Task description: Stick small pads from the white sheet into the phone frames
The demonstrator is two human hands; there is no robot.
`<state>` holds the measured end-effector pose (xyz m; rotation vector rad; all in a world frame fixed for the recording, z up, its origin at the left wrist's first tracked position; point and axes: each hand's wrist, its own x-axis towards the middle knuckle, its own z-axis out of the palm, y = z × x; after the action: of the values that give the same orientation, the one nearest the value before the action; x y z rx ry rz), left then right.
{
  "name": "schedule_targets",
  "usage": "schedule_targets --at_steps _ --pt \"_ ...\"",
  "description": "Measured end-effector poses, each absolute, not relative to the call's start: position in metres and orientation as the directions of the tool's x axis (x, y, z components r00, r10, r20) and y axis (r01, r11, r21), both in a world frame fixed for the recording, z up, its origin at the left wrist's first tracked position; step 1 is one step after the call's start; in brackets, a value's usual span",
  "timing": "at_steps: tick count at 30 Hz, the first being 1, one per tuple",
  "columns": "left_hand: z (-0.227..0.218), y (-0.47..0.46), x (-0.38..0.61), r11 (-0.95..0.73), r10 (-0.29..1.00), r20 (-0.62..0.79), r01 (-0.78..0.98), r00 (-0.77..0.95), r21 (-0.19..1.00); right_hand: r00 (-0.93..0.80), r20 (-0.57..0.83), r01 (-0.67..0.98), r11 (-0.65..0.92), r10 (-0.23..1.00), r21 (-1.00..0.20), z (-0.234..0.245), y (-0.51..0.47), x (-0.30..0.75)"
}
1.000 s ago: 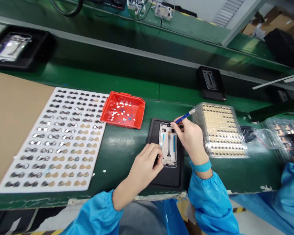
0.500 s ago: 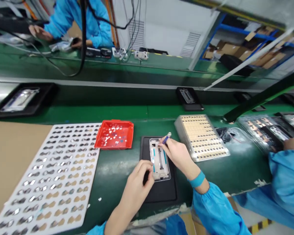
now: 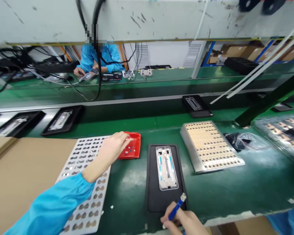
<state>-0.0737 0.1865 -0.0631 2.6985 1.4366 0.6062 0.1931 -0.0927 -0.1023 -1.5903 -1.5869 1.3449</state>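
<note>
My left hand (image 3: pixel 112 147) reaches over the red tray (image 3: pixel 138 148), which holds small white and dark scraps. Its fingers stretch out slightly apart, and I see nothing clear between them. Near the bench's front edge, my right hand (image 3: pixel 180 220) is closed around a blue pen-like tool (image 3: pixel 175 210) with a whitish end. Between my hands, a silver phone frame (image 3: pixel 163 178) with light-blue strips and a dark flat cable lies face up on a black pad (image 3: pixel 159 202). Neither hand touches the frame.
A stack of clear trays (image 3: pixel 212 143) with rows of small parts stands right of the pad. A white sheet of die-cut pieces (image 3: pixel 88 209) and cardboard (image 3: pixel 44 163) lie left. Black trays (image 3: pixel 63 120) line the back. A co-worker (image 3: pixel 112 57) sits opposite.
My left hand has moved from the phone frame to the red tray. My right hand has drawn back from the frame toward the front edge, still holding the blue tool. The view has shifted.
</note>
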Motion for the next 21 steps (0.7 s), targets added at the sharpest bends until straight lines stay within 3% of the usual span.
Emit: schedule_targets --at_steps 3,8,12,14,17,21 --pt "-0.058 0.192 -0.090 -0.553 0.828 0.311 0.770 0.467 0.318 -0.125 -0.152 0.452 -0.080 0.981 -0.888 -0.101 -0.067 0.196" --pt "-0.043 0.215 -0.142 -0.254 0.955 0.261 0.846 0.143 0.468 -0.072 -0.011 0.460 0.023 0.997 -0.887 -0.086 0.021 0.218" --pt "-0.044 0.263 -0.182 -0.008 0.979 0.185 0.884 -0.089 0.468 0.135 0.124 0.427 0.055 0.983 -0.902 -0.097 0.103 0.229" --pt "-0.046 0.286 -0.204 0.119 0.966 0.158 0.892 -0.206 0.437 0.231 0.132 0.351 0.044 0.964 -0.935 -0.108 0.122 0.225" --pt "-0.038 0.304 -0.235 0.273 0.923 0.152 0.878 -0.354 0.393 0.241 0.107 0.272 0.039 0.965 -0.962 -0.125 0.108 0.219" --pt "-0.024 0.298 -0.243 0.263 0.917 0.178 0.875 -0.358 0.407 0.209 0.103 0.282 0.040 0.972 -0.959 -0.139 0.052 0.217"
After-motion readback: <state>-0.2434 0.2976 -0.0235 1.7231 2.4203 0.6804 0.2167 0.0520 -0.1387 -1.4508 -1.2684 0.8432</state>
